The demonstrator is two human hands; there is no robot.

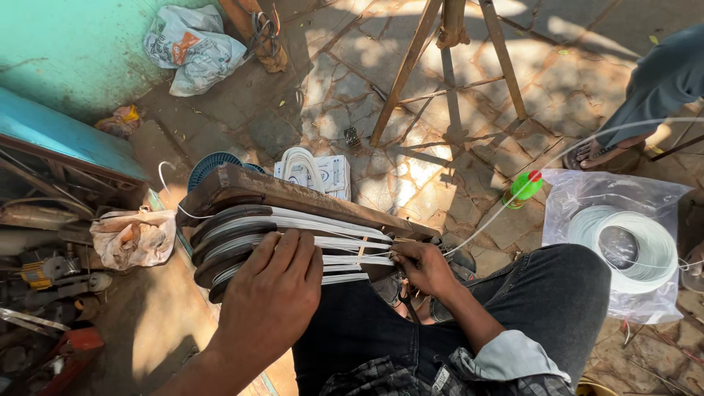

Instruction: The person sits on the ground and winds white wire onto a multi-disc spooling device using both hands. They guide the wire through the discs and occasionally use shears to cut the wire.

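Both hands — left (271,293), right (422,268) — on white-wire winding form (293,220)

Crumpled plastic bag (192,45) by turquoise wall (66,51); wooden stand legs (411,66), green bottle (524,187), stone paving (352,81)

The left hand (273,290) lies palm down, back toward the camera, fingers held close together and curled forward over what is under them, thumb out of sight beneath; its bare forearm runs from the lower left corner up and to the right, the wrist nearly straight; the right hand (422,265) sits a little higher and to the right, fingers bunched and bent inward toward the left in a pinch, knuckles raised; its forearm comes up from the lower right, bare to a rolled sleeve at the elbow; the two hands are near each other, not touching
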